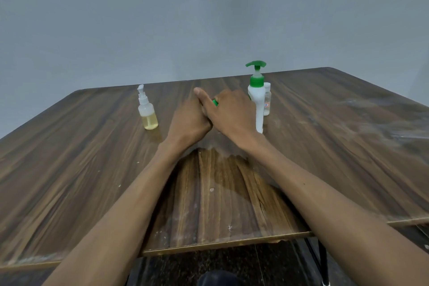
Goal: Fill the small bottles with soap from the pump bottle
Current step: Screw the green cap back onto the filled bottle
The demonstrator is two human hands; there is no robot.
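Observation:
The white pump bottle with a green pump head stands upright at the middle right of the wooden table. My left hand and my right hand meet just left of it and close around a small thing with a green top. Only that green bit shows, and the rest is hidden by my fingers. My left thumb sticks up. A small clear bottle with a white cap stands right behind the pump bottle. Another small bottle with a white pump and yellowish liquid stands to the left.
A grey wall rises behind the table's far edge. The tabletop is worn, with pale smears at the right and a chipped front edge. Dark floor and a black cable show below the front edge.

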